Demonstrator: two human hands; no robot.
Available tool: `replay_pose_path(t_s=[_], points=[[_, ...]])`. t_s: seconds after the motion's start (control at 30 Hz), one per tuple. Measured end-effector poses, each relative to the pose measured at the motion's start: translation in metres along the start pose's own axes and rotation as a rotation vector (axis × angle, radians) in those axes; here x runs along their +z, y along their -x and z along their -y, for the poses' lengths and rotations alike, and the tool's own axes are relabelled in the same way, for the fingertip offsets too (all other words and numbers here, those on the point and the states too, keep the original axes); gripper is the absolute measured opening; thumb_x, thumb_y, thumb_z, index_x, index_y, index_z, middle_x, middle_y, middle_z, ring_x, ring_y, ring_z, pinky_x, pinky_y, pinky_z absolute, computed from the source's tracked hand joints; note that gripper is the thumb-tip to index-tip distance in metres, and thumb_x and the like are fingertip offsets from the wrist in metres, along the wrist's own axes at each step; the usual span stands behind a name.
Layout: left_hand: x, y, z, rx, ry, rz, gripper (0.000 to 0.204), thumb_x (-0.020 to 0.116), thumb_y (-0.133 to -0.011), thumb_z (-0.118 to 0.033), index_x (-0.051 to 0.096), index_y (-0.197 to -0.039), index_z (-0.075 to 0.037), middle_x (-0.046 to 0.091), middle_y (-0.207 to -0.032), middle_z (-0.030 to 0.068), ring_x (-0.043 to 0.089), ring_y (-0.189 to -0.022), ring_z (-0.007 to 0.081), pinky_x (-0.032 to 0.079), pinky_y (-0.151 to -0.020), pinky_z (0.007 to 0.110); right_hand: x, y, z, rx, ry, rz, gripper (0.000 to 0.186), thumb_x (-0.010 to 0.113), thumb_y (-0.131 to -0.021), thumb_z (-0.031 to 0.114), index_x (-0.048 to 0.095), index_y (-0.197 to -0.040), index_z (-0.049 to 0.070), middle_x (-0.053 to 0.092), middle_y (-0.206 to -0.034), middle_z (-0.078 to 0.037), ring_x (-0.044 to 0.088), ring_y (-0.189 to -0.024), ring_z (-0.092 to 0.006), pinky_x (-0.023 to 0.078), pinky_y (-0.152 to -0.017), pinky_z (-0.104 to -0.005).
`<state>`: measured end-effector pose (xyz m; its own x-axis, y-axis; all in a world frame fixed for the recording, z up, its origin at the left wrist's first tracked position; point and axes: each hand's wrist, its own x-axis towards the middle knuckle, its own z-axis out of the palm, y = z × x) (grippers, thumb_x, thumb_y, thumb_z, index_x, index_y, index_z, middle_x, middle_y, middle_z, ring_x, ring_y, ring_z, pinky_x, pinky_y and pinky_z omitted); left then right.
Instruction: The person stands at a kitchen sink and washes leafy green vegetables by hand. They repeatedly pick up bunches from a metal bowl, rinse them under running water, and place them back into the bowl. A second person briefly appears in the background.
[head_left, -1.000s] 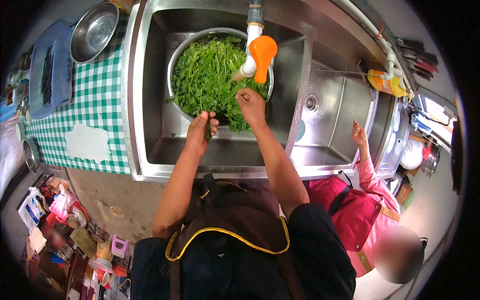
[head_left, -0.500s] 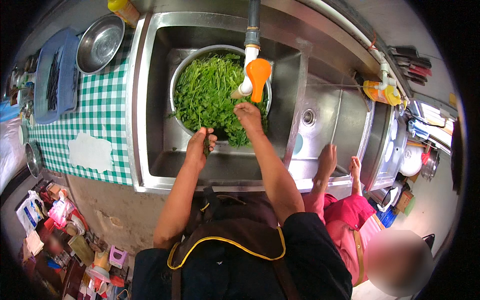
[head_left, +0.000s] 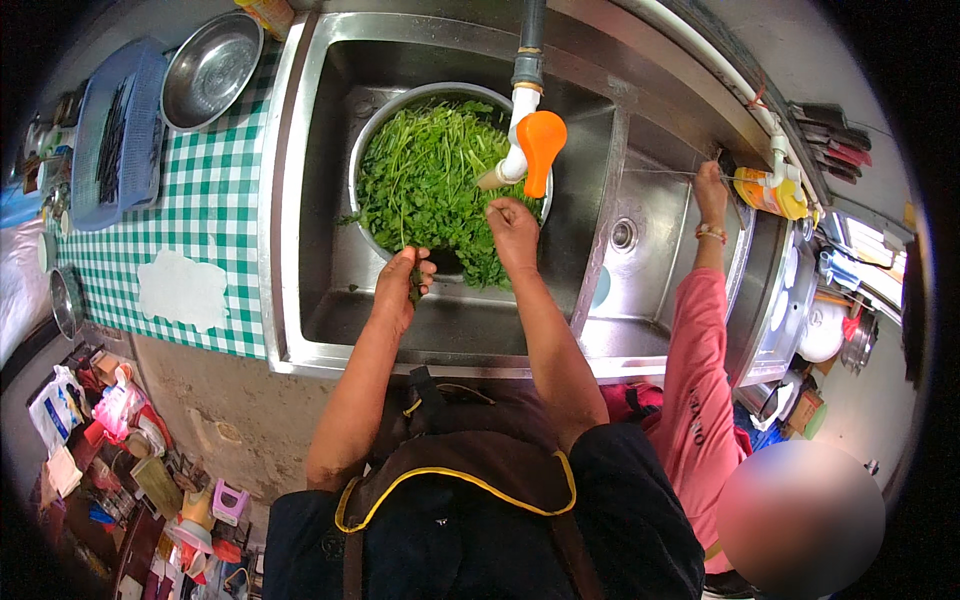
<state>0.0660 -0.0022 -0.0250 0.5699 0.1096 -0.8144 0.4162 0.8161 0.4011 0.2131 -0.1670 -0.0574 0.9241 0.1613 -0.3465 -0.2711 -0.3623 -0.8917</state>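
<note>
A round metal basin [head_left: 354, 172] heaped with cilantro [head_left: 425, 170] stands in the left sink bowl. At the basin's near rim my left hand [head_left: 402, 283] is closed on a cilantro sprig [head_left: 415, 290], whose stem rises toward the heap while its leaves hang below the fingers. My right hand [head_left: 514, 236] is closed in a pinch over the right side of the heap, just below the faucet's spout. Whatever is between its fingertips is hidden. The faucet [head_left: 515, 160] has an orange lever [head_left: 541, 150] and hangs over the basin; no water shows.
A co-worker's hand [head_left: 711, 190] in a pink sleeve reaches over the right sink bowl [head_left: 650, 270], near a yellow bottle [head_left: 768, 195]. To the left, a green checked cloth [head_left: 215, 180] carries a metal bowl [head_left: 212, 70] and a blue plastic basket [head_left: 150, 130].
The co-worker's arm has stretched far forward across the right sink bowl toward its back corner. My hands stay almost in place, the right still pinched, the left still on the sprig.
</note>
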Motion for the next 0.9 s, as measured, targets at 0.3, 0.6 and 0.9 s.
replay_pose_path(t_s=[0.3,0.6,0.9], points=[[-0.004,-0.003,0.003,-0.013,0.007,0.001,0.028,0.051,-0.101,-0.032,0.063,-0.106,-0.007,0.066,-0.081,0.0032,0.055,-0.066,0.0113,0.042,-0.059,0.027,0.029,-0.007,0.019,0.062,0.712,0.034,0.032,0.074,-0.078,0.030,0.066,-0.098,0.007,0.068,-0.081,-0.012,0.066,-0.077,-0.0285,0.049,-0.071,-0.0400],[-0.009,-0.002,0.002,0.008,-0.043,0.016,0.026,0.052,-0.101,-0.030,0.061,-0.109,-0.007,0.065,-0.083,0.0028,0.055,-0.068,0.0131,0.042,-0.060,0.029,0.013,-0.013,0.024,0.229,0.524,0.187,0.046,0.073,-0.080,0.043,0.065,-0.106,0.007,0.068,-0.085,-0.012,0.066,-0.083,-0.0286,0.048,-0.077,-0.0419],[-0.006,-0.001,-0.001,0.007,0.011,0.030,0.023,0.057,-0.098,-0.030,0.062,-0.104,-0.009,0.066,-0.082,0.0016,0.054,-0.067,0.0104,0.041,-0.060,0.026,0.034,-0.050,0.023,0.187,0.749,-0.050,0.040,0.070,-0.077,0.043,0.072,-0.099,0.009,0.070,-0.095,-0.020,0.067,-0.091,-0.0385,0.052,-0.075,-0.0473]])
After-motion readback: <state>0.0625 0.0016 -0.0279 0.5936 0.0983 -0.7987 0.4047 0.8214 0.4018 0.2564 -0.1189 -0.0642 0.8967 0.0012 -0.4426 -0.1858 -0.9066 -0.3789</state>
